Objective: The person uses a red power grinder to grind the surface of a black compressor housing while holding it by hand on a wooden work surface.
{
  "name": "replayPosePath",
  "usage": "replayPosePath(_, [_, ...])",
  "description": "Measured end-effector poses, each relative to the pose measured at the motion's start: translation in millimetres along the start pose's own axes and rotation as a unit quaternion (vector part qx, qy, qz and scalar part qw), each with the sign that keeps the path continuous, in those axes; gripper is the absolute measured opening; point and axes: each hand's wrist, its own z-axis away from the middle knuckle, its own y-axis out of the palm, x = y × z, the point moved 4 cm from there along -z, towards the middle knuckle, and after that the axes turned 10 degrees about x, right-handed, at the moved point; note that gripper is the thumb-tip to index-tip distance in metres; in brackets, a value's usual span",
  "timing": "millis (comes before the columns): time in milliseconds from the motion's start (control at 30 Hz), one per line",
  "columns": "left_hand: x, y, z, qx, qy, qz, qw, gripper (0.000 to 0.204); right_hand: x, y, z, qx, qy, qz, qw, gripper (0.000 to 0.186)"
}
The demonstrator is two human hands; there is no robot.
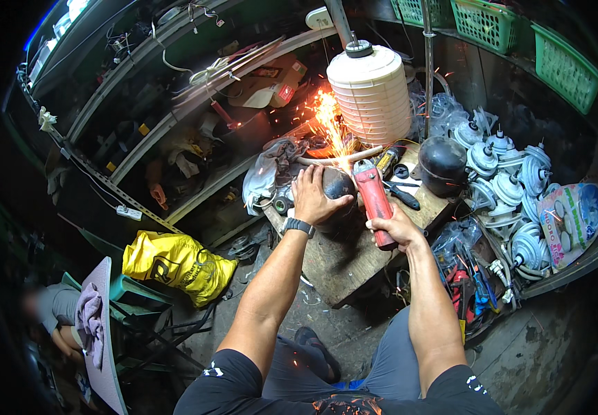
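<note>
My left hand [311, 196] presses down on a dark rounded metal piece [338, 182], its thumb and fingers spread around the side and top. My right hand [400, 227] is closed around the lower body of a red angle grinder [372, 195]. The grinder's head meets the far side of the metal piece, and bright orange sparks [328, 114] spray away upward. Its disc is hidden by the glare. Under the work is a wooden block bench [337, 277]. A second dark round metal piece [443, 164] and black-handled pliers [404, 196] lie at its right.
A white ribbed tank [368, 93] stands behind the bench. Grey disc-shaped parts [510, 187] are piled at right, above hand tools [472, 290]. Shelves [174, 124] line the left. On the floor sits a yellow bag [178, 266]; another person [60, 311] is at far left.
</note>
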Motion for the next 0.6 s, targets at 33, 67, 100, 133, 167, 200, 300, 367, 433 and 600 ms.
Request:
replayPosePath(33, [-1.3,-0.8,0.1,0.000,0.002,0.001,1.000,0.121,0.1,-1.6,1.3,0.000,-0.007,0.010,1.000,0.052])
replayPosePath(67, [-2.5,-1.5,0.2,0.000,0.003,0.002,1.000,0.121,0.3,-3.0,1.8,0.000,-0.015,0.021,1.000,0.052])
replayPosePath(100, [-1.8,-2.0,0.6,0.000,0.004,0.002,1.000,0.121,1.9,-1.2,1.9,0.008,-0.012,0.009,1.000,0.052])
replayPosePath(133, [-1.5,-1.9,1.1,-0.002,0.003,0.000,1.000,0.121,3.5,0.6,2.2,0.015,-0.010,-0.003,1.000,0.053])
replayPosePath(167, [-1.7,-1.5,1.6,-0.003,0.003,-0.001,1.000,0.121,4.8,2.8,1.9,0.023,-0.007,-0.015,1.000,0.053])
replayPosePath(200, [-1.8,-0.4,0.7,-0.004,0.004,-0.003,1.000,0.121,4.4,2.4,0.5,0.011,-0.014,-0.024,1.000,0.048])
replayPosePath(300, [-1.0,1.9,-2.1,-0.002,0.009,-0.006,1.000,0.121,3.7,3.4,-3.4,-0.009,-0.022,-0.040,0.999,0.040])
replayPosePath(367, [0.7,2.7,-1.9,-0.003,0.009,0.000,1.000,0.122,5.6,4.4,-4.2,-0.004,-0.014,-0.035,0.999,0.041])
replayPosePath(433, [0.9,0.8,-0.8,-0.002,0.008,0.004,1.000,0.122,7.0,5.3,1.5,-0.019,-0.006,-0.045,0.999,0.043])
replayPosePath(600, [-1.4,-2.4,0.9,0.003,0.014,0.018,1.000,0.121,8.8,4.5,3.8,-0.010,-0.012,-0.030,0.999,0.044])
